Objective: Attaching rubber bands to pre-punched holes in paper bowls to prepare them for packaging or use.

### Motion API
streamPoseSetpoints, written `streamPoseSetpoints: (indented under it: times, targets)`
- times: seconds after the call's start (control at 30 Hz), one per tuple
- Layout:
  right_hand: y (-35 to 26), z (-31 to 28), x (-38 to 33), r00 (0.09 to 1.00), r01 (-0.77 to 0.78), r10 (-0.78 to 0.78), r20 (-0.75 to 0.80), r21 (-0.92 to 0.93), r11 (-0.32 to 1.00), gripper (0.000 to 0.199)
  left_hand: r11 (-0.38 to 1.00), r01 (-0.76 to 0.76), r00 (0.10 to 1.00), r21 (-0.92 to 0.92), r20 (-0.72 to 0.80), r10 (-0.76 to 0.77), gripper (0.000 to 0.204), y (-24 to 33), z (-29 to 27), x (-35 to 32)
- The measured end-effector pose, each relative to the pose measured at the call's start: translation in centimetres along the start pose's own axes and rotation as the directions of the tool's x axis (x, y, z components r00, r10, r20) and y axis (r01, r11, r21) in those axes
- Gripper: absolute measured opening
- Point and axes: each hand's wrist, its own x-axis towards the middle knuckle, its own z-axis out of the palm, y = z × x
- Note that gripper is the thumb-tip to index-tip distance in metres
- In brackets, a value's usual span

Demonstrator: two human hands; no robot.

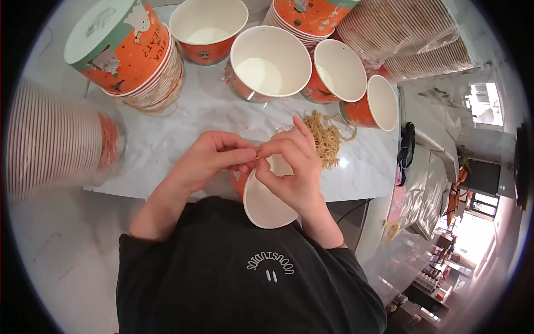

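My left hand (208, 160) and my right hand (295, 170) meet over a paper bucket, fingertips pinched together. What they pinch is too small and too covered by the fingers to make out. Below them, tilted against my black shirt, the paper bucket (268, 203) shows its white inside and a bit of orange outer wall. My right hand partly hides it. Just beyond my right hand lies a loose heap of tan twine (324, 139) on the marbled table (356, 181).
Several orange paper buckets with white insides, such as this one (271, 67), line the table's far side. At far left stands an upside-down bucket stack (128, 50) with twine on it. Plastic-wrapped stacks of buckets lie at left (61, 139) and far right (406, 33).
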Motion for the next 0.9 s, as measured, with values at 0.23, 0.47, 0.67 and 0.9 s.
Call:
streamPoseSetpoints:
  times: [0.23,0.47,0.67,0.9]
  targets:
    - [0.4,-0.1,-0.1,0.998,-0.056,0.055,0.02,0.059,0.997,0.02,0.983,-0.147,0.987,0.108,-0.042,0.153,0.012,0.2,0.6,-0.3]
    - [0.5,0.1,-0.4,0.993,-0.086,0.078,0.084,0.094,0.992,0.02,0.985,-0.141,0.99,0.096,-0.02,0.143,0.01,0.6,0.3,-0.4]
    - [0.4,-0.3,-0.3,0.984,-0.146,0.134,0.12,0.101,0.984,0.017,0.966,-0.184,0.979,0.182,-0.049,0.195,0.008,1.0,-0.4,-0.5]
    - [0.2,0.5,-0.4,0.991,-0.06,0.051,0.123,0.068,0.996,0.019,0.959,-0.191,0.979,0.208,-0.028,0.201,0.008,1.2,-0.6,-0.7]
